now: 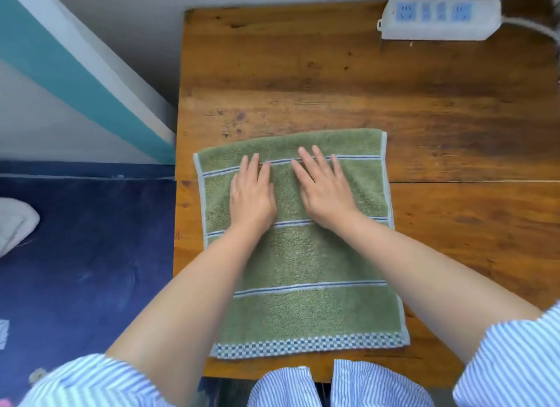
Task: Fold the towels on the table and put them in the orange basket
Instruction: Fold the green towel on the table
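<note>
A green towel point(303, 273) with blue-and-white stripes and a checkered near hem lies flat on the wooden table point(424, 103), near its left front corner. My left hand point(251, 199) rests palm down on the towel's far half, fingers spread. My right hand point(325, 191) lies flat beside it, just to the right, fingers reaching the far stripe. Neither hand grips the cloth. No orange basket is in view.
A white power strip point(439, 19) with its cable sits at the table's far right. Left of the table is a dark blue floor point(85, 255) with a pale cloth object point(15, 222) at the left edge. A wall with a teal band rises at far left.
</note>
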